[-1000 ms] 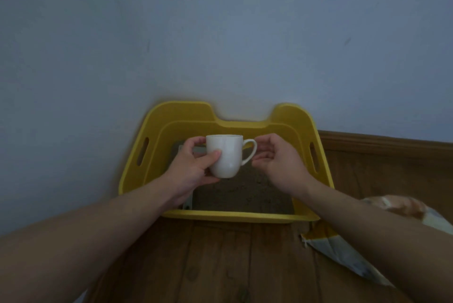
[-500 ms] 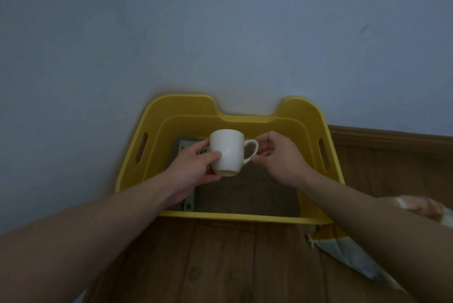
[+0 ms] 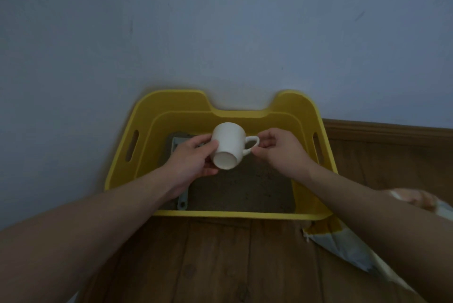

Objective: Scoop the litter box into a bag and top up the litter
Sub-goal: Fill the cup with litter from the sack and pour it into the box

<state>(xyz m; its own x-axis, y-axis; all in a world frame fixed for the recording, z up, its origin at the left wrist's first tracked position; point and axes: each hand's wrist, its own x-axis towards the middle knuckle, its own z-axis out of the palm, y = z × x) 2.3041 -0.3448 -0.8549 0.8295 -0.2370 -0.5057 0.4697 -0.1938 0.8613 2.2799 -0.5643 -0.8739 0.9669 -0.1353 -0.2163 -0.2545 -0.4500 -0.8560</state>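
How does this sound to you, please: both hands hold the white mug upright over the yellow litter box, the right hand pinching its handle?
Not upright. The head view shows the white mug tipped over, its base turned toward the camera. The rest holds: the left hand grips its body and the right hand pinches its handle, over the yellow litter box.

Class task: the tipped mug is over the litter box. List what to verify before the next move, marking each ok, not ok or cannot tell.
1. Grip on white mug: left hand holds the body, right hand pinches the handle: ok.
2. Mug above yellow litter box, inside its walls: ok.
3. Mouth tipped away, base facing camera: ok.
4. Mug's contents: cannot tell, mouth hidden.
5. Box free of grey scoop: not ok, it lies in the litter at left.
6. A bag lies on the floor at right: ok.
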